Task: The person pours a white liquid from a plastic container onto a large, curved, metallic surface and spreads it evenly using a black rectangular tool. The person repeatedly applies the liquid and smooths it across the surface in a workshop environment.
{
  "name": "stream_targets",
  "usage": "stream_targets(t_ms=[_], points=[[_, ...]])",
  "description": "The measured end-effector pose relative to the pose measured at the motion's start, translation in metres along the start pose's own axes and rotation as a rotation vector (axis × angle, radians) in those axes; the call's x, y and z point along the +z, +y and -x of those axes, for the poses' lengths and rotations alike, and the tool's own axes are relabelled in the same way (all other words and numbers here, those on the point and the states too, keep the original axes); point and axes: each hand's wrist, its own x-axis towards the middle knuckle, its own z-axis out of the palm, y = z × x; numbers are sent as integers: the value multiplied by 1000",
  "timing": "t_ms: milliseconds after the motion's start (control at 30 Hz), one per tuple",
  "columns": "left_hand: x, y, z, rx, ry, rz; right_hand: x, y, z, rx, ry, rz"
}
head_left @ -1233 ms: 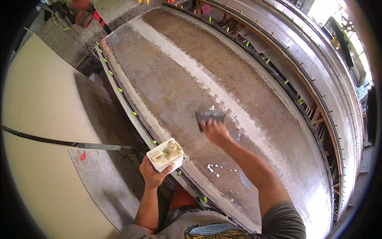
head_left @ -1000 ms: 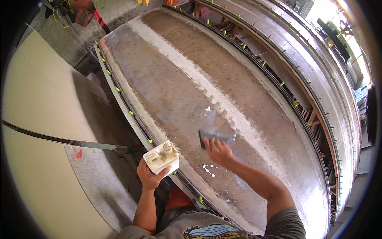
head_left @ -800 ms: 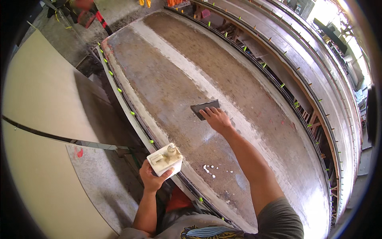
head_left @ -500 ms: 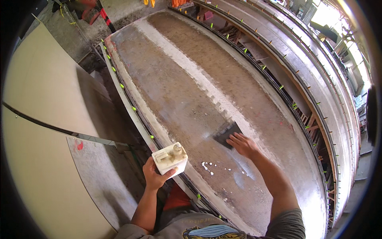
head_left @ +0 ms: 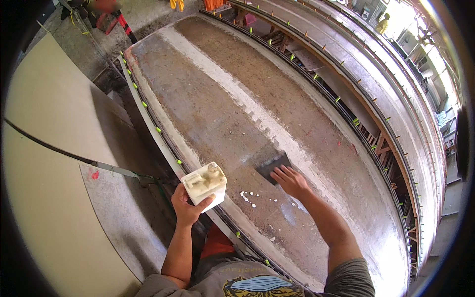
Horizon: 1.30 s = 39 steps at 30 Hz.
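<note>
My left hand (head_left: 188, 207) is closed around a whitish plastic jug (head_left: 208, 189) with a moulded handle and short neck, held upright over the near-left edge of a long board-like bed (head_left: 195, 106). The bed is brownish-grey with a pale band running along it. On its surface my right hand (head_left: 293, 182) presses a dark grey rectangular sheet (head_left: 268, 167), fingers over its right corner. Whether the thumb is under it is hidden. White liquid drops (head_left: 246, 197) lie between the sheet and my body, beside a pale wet smear (head_left: 288, 213).
Green clips (head_left: 158, 129) line the bed's rims. To the right run more long curved beds (head_left: 356, 64) with wooden framing (head_left: 381, 143) in the gap. Large cream panels (head_left: 54, 114) stand at left. A yellow figure-like shape (head_left: 382, 24) shows far right.
My right hand and the dark sheet have shifted slightly left and nearer the far end. The view has shifted a little. The jug stays in my left hand.
</note>
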Motion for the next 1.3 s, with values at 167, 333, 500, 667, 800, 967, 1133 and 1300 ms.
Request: stream_targets(t_ms=[167,333,500,667,800,967,1133,1300], points=[[-2,6,5,2,45,56,-39,-13,120,-24,13,-31],[-11,3,-3,-14,41,37,-65,-39,49,748,-241,-9],[-16,7,-18,37,37,39,39,-89,-50,683,-138,252],[-33,19,-21,16,126,56,-25,-151,-174,539,-107,-118],[-55,16,-23,110,167,-6,-44,-90,-189,779,-47,-241],[-65,13,-31,100,216,4,25,-125,-194,446,-36,401],[-73,15,-32,93,261,7,-11,-185,-216,247,78,-60],[-78,5,-36,94,258,-8,15,-88,-221,535,-2,146]])
